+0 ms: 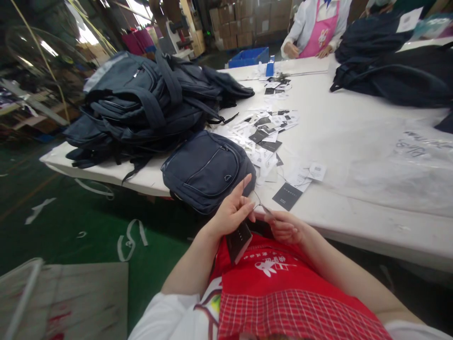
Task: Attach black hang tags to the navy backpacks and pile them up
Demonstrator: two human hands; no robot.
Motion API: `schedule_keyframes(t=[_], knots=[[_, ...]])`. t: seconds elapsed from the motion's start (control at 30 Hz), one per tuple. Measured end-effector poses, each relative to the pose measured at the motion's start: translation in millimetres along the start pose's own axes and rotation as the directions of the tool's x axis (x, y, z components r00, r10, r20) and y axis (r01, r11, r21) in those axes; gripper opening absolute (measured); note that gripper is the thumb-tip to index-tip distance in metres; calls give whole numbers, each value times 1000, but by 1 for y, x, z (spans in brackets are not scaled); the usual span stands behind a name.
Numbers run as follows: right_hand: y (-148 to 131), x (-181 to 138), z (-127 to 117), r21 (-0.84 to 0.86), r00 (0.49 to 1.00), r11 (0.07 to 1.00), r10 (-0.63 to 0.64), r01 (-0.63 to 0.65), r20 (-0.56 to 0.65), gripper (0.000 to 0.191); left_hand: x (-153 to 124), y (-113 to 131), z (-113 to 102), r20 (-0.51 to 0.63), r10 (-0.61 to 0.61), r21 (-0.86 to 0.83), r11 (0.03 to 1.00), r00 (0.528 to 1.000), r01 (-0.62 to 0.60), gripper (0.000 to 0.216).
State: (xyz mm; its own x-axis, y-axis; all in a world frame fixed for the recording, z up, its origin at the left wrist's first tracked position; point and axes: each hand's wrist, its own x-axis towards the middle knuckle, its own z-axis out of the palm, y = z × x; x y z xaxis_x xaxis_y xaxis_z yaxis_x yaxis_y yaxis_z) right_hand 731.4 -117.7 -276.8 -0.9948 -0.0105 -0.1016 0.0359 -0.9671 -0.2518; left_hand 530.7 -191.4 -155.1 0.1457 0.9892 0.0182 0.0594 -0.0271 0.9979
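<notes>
In the head view, the left hand (231,210) holds a dark tag (239,242) below its palm, forefinger outstretched. A thin cord (259,204) runs across to the right hand (286,227), whose thumb and fingers pinch a small thin piece (268,212), its kind unclear. Both hands are at the near edge of the white table (314,104), above the red apron (279,278).

One separate backpack (208,170) lies just left of the hands, reaching over that edge; whether the left forefinger touches it cannot be told. A strip of tabletop runs from near to far between the scattered tags (267,134) and the plastic sheet (406,156) at right, giving the right hand room; green floor (95,226) opens at left.

There are two backpack heaps, one left (141,94) and one far right (392,71), each too overlapped to count, as are the tags. Farther off are one blue crate (247,57), one small blue box (270,67) and one co-worker in a pink apron (320,33).
</notes>
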Motion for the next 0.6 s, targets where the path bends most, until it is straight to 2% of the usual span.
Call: schedule_keyframes(t=[0.17,0.3,0.37,0.47,0.53,0.6], knots=[[5,-2,-4,119,996,993,4,-14,86,36,3,-7,-1,-64,25,5,1000,998,-24,74],[8,-2,1,198,999,980,-24,14,46,35,6,-11,0,-47,16,25,1000,999,-14,77],[9,-1,3,176,1000,984,17,-19,13,35,7,-12,0,-39,-7,29,1000,999,8,81],[10,0,10,93,987,996,23,-9,-157,24,7,-12,0,-13,-50,-7,999,999,50,84],[10,1,16,28,944,996,-68,81,-323,11,6,-12,2,7,-73,-41,996,997,74,84],[11,1,22,-12,896,986,-157,167,-416,19,5,-13,3,9,-98,-67,993,995,99,80]])
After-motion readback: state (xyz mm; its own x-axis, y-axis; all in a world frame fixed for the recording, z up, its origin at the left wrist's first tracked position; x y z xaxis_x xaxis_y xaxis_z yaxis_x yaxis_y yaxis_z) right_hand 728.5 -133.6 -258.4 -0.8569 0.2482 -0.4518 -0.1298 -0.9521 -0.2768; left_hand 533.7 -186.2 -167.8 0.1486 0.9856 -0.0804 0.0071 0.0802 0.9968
